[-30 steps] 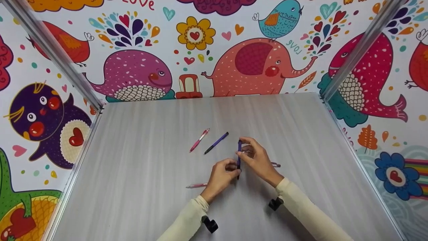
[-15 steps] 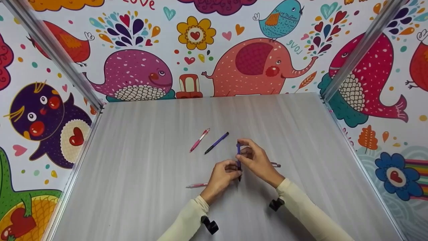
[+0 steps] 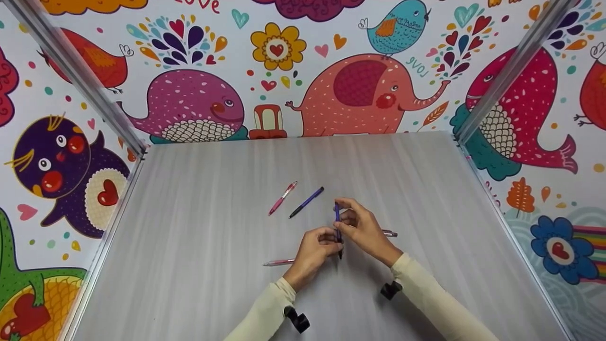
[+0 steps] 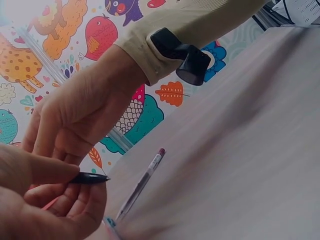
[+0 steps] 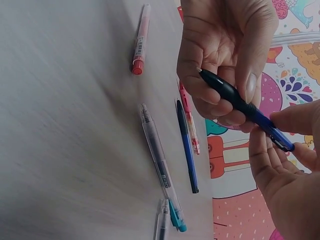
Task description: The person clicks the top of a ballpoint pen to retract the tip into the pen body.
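Observation:
A pen (image 3: 337, 213) with a blue barrel and black grip is held above the table by both hands. My left hand (image 3: 313, 248) pinches its black front part between thumb and fingers. At the blue rear end, my right hand (image 3: 364, 229) holds the barrel, one finger reaching to its top. In the right wrist view the pen (image 5: 265, 122) slants across, its bare point sticking out past the fingers of my left hand (image 5: 225, 55). In the left wrist view only the black tip (image 4: 92, 178) shows; the rest is hidden by the hands.
Farther back on the table lie a pink pen (image 3: 283, 199) and another blue and black pen (image 3: 307, 202). A red-ended clear pen (image 3: 278, 262) is partly behind my left hand. Near my right wrist, clear pens (image 5: 160, 155) lie close together, one with a teal clip (image 5: 176, 220).
The held pen has shifted slightly toward me, its tip also a little to the right. My right hand's fingers have come down with it. The pens on the table have not moved.

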`<state>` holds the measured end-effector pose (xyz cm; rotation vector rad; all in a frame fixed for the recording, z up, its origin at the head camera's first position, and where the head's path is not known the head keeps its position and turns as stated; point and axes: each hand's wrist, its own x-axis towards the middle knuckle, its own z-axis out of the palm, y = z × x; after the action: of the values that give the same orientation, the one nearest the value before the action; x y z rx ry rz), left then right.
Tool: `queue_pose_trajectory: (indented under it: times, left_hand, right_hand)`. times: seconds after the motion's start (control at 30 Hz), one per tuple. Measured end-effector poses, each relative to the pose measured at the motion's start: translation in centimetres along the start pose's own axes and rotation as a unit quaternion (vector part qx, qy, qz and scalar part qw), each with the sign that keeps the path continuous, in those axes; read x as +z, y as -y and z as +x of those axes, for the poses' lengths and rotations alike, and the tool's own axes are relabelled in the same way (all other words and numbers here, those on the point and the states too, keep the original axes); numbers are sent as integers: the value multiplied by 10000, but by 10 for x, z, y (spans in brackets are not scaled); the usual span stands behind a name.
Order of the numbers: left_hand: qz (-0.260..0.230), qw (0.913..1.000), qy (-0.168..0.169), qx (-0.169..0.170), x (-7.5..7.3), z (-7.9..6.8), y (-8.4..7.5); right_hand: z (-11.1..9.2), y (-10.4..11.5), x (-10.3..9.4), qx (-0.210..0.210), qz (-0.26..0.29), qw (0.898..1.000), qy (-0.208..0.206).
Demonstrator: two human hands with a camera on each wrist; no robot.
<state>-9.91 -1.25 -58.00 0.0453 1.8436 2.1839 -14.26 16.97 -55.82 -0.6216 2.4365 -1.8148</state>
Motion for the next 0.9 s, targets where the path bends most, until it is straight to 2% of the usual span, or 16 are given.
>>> queue_pose_trajectory:
  times: [0.5,0.9]
  left_hand:
    - [-380,9992,-98,-87,2,-2,1]
    - [-343,9993,-147,-41,1,0,-7]
  right_hand:
    - [-1,0,1,-13,262,9996,35]
    - [2,4,0,-77,326,9994,-48]
